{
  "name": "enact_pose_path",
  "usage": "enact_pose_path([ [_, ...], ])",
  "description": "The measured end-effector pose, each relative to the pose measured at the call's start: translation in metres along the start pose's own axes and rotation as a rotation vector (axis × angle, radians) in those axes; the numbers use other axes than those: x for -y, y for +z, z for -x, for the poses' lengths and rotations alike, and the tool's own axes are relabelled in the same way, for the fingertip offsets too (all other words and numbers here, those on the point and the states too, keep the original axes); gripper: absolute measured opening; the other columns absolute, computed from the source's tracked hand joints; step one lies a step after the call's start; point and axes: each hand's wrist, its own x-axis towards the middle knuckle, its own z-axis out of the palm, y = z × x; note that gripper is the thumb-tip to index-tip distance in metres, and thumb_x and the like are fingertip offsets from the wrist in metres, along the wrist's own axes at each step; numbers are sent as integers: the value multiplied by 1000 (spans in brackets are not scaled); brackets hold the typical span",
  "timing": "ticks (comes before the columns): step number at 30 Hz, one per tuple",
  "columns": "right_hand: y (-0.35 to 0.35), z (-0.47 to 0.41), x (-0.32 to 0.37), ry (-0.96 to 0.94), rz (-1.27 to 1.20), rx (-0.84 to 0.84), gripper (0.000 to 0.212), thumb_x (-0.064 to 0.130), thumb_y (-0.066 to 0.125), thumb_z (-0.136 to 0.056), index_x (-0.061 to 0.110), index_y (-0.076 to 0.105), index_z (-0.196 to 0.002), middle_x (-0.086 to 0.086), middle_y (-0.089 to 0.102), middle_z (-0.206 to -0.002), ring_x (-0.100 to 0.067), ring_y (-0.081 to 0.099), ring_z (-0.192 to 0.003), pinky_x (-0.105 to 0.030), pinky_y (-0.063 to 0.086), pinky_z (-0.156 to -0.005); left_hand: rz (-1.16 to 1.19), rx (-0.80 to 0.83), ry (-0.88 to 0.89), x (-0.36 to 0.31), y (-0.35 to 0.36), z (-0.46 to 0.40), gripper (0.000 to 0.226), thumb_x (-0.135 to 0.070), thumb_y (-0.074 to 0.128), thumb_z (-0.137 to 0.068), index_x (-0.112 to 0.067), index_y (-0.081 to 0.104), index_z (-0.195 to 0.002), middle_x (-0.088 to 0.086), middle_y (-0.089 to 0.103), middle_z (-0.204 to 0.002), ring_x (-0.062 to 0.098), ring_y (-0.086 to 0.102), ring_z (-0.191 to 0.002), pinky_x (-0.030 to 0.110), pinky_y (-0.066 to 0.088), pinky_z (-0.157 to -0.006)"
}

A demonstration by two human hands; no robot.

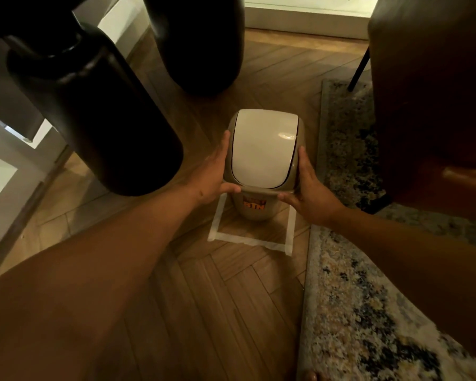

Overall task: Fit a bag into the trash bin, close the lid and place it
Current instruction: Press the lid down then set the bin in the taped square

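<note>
- Two hands grip the trash bin (pixel 261 207) at the centre of the frame: your left hand (pixel 213 176) lies flat on its left side, fingers together along the lid rim and thumb hooked under the near edge.
- Your right hand (pixel 309 192) presses the right side, fingers together and pointing up the rim, thumb curled under the front lip.
- Its white swing lid (pixel 263 149) sits closed in the tan collar; an orange label shows on the body below.
- You have the bin inside a square of pale tape (pixel 252 240) on the wood floor (pixel 231 312), its base near the far side of the square, with bare floor between base and near strip.
- Right of the tape, the patterned rug (pixel 368 312) edge runs just beside the right strip.
- Left and upper left, a dark rounded column (pixel 99 111) stands near your left hand; a second one (pixel 201 42) rises beyond the bin.
- Upper right, a brown chair (pixel 434 105) overhangs the rug.
</note>
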Motion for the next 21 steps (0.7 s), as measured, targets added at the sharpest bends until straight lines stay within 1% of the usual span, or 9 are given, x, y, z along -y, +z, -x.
enact_pose_path([
  [4,-2,-1,3,8,-35,-13,122,31,77,-84,32,-22,-154,4,-8,-168,-19,6,-153,-52,38,-112,54,-26,-8,3,4,0,142,-34,89,-70,-30,-26,-153,1,-7,-168,20,0,-152,37,8,-119],
  [7,-6,-3,4,26,-63,-57,126,36,83,-77,34,-14,-157,4,0,-168,-14,8,-152,-48,35,-115,124,-83,-92,5,7,-1,145,-42,91,-63,-31,-21,-155,0,-2,-168,16,0,-150,32,7,-112],
  [9,-6,-5,4,67,-58,-99,128,42,85,-73,33,-11,-157,0,1,-166,-13,7,-151,-44,28,-116,122,-131,-147,6,10,-1,139,-49,91,-59,-33,-6,-157,5,11,-166,23,15,-150,33,16,-108],
  [12,-6,-6,1,204,-87,-152,130,49,86,-70,30,-9,-157,-1,0,-165,-11,12,-146,-31,21,-110,138,-148,-177,8,15,0,115,-50,90,-61,-30,23,-153,7,42,-149,26,43,-135,32,34,-100],
  [14,-7,-4,-2,258,-157,-114,122,46,86,-71,27,3,-158,-4,19,-163,-18,25,-146,-33,23,-114,185,-115,-194,10,18,0,100,-44,90,-65,-25,38,-148,3,51,-143,22,51,-130,27,40,-96],
  [15,-7,-3,-4,260,-191,-82,113,43,86,-73,26,12,-157,-4,34,-158,-19,36,-142,-35,31,-115,222,-100,-196,10,19,0,96,-40,90,-66,-23,41,-147,2,54,-142,21,52,-129,24,40,-94],
  [17,-5,1,-7,270,-194,-48,94,40,83,-76,30,27,-152,3,53,-145,-16,54,-128,-26,46,-99,283,-87,-214,10,20,-1,93,-32,90,-69,-22,41,-147,1,55,-142,18,52,-128,19,39,-90],
  [19,-3,4,-6,282,-180,-70,85,39,81,-79,32,33,-149,5,58,-139,-15,60,-120,-19,47,-90,332,-90,-254,10,21,-1,93,-27,89,-70,-21,38,-148,1,54,-143,18,52,-128,17,39,-88],
  [21,0,6,-4,287,-207,-95,82,38,81,-80,30,36,-148,4,60,-137,-16,61,-120,-29,50,-97,361,-94,-277,11,22,-2,93,-26,88,-71,-20,37,-148,2,53,-145,21,52,-130,24,43,-96],
])
